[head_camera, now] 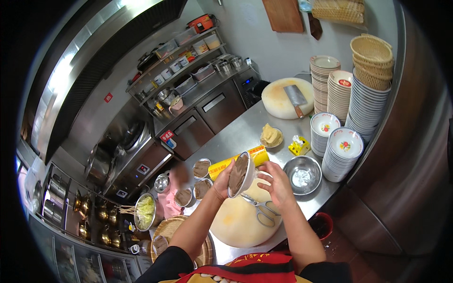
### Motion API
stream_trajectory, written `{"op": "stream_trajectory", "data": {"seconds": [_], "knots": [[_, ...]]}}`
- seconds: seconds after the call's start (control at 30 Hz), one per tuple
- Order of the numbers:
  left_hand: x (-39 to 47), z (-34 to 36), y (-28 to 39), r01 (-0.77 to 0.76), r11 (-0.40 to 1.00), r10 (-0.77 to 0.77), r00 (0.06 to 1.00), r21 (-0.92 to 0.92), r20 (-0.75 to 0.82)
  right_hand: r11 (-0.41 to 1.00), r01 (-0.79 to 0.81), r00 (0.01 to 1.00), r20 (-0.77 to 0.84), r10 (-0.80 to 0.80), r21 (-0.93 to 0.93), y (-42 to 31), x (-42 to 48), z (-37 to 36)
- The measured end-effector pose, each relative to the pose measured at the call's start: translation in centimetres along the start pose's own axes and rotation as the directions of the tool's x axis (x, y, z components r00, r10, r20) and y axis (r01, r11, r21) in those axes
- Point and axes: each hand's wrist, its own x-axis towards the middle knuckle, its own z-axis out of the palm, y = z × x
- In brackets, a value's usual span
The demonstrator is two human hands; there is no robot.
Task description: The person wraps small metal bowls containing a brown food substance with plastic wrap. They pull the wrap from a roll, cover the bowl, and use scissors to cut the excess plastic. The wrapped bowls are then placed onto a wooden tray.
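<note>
My left hand (pixel 222 179) grips a white bowl packed with brown paste (pixel 239 174), tilted on its side above a round cutting board (pixel 240 223). Just right of the bowl is my right hand (pixel 274 180), fingers spread; whether its fingertips touch the bowl's underside or thin film there, I cannot tell. Kitchen scissors (pixel 262 208) with grey handles lie on the board below. Behind the bowl lies a yellow roll of plastic wrap (pixel 226 166). Several similar bowls of brown paste (pixel 202 188) stand to the left, and a bowl of pale yellow paste (pixel 271 136) stands farther back.
A steel bowl (pixel 302 175) and tissue pack (pixel 299 145) are at right, before stacked bowls (pixel 342 152). A cleaver (pixel 295 97) lies on another round board (pixel 276 102). At left are a pot of cut greens (pixel 145 212), a woven tray (pixel 208 247) and a blurred co-worker's hand (pixel 180 175).
</note>
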Motion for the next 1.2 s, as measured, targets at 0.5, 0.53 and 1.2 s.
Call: {"op": "stream_trajectory", "data": {"seconds": [0.5,0.53,1.2], "knots": [[0.7,-0.8,3.1,-0.12,0.985,0.139,0.978,0.124,-0.155,0.928,0.275,0.922,-0.203,-0.328,-0.25,-1.2,-0.3,-3.0],[0.6,-0.8,3.5,-0.105,0.984,0.129,0.978,0.146,-0.165,0.965,0.18,0.963,-0.169,-0.212,-0.191,-1.6,-0.5,-2.9],[3.5,0.9,4.5,0.057,0.86,-0.078,0.997,0.507,0.021,0.94,-0.34,0.902,0.296,0.314,0.041,-1.2,1.4,-3.5]]}}
